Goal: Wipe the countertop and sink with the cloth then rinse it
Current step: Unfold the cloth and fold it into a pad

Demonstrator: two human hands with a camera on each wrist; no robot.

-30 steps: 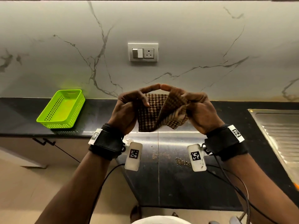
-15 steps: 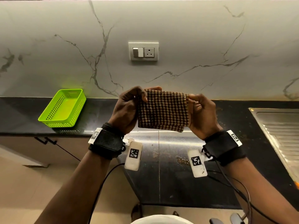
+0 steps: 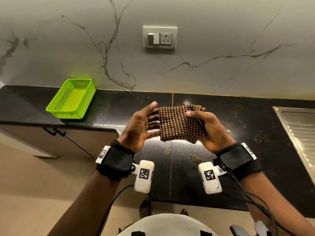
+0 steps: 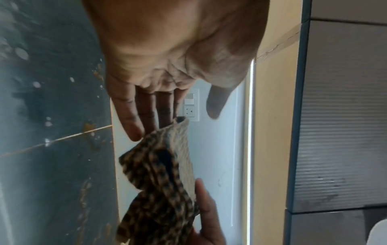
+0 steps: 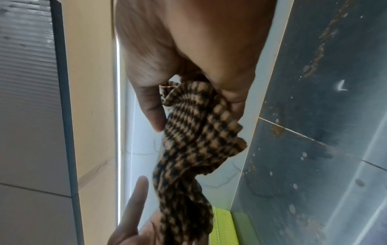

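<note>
A folded brown-and-tan checked cloth [image 3: 180,123] hangs in the air above the black countertop [image 3: 221,133]. My right hand [image 3: 206,126] holds its right side, thumb on top and fingers curled beneath; the right wrist view shows the cloth [image 5: 196,136] bunched in that grip. My left hand [image 3: 144,123] is open beside the cloth's left edge, its straight fingers reaching behind the fabric. In the left wrist view the left fingertips [image 4: 134,132] lie at the cloth [image 4: 163,174] edge without gripping it. The steel sink [image 3: 303,138] drainboard shows at the far right.
A green perforated basket [image 3: 71,99] stands on the counter at the back left. Crumbs and stains [image 3: 196,157] speckle the counter below my hands. A switch and socket plate [image 3: 159,37] sits on the marble wall. The counter steps back at the left, with a cabinet below.
The cloth went from bunched to stretched between both hands. Now my left hand has let go and opened, and both hands have sunk lower, the right alone holding the cloth.
</note>
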